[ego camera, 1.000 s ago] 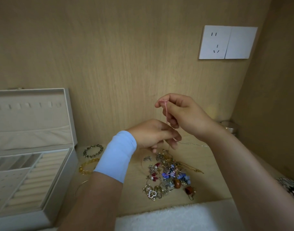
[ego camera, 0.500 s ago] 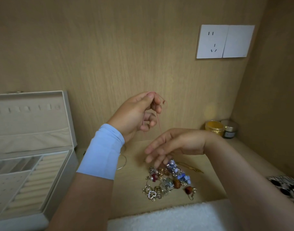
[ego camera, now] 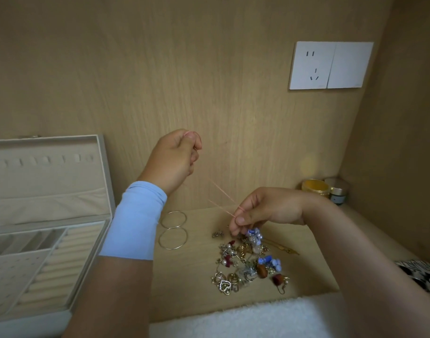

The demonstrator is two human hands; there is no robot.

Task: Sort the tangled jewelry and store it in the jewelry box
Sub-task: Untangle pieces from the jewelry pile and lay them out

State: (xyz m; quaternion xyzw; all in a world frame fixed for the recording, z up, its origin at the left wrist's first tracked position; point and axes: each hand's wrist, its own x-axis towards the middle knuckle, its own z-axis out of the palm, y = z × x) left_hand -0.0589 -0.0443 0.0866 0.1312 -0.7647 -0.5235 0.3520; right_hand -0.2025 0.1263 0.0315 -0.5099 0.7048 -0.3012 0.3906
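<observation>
A thin pink cord (ego camera: 220,195) stretches between both hands above the wooden shelf. My left hand (ego camera: 176,159), raised high, pinches its upper end between thumb and forefinger. My right hand (ego camera: 262,211), lower and to the right, pinches the cord's lower end just above the tangled pile of jewelry (ego camera: 249,261), which holds blue beads, brown beads, pearls and a heart-shaped piece. Two thin silver hoops (ego camera: 173,229) lie left of the pile. The open grey jewelry box (ego camera: 38,252) stands at the left, its lid upright, with ring rolls and compartments showing.
A gold jar (ego camera: 316,187) and a small dark jar (ego camera: 338,191) stand in the back right corner. A white fluffy cloth (ego camera: 245,318) covers the near edge. A black-and-white patterned cloth (ego camera: 421,272) lies at the far right. A wall socket (ego camera: 331,65) is above.
The cord passed from my right hand's high pinch to my left hand, which rose. My right hand dropped and now pinches the cord's lower end. Two silver hoops came into view.
</observation>
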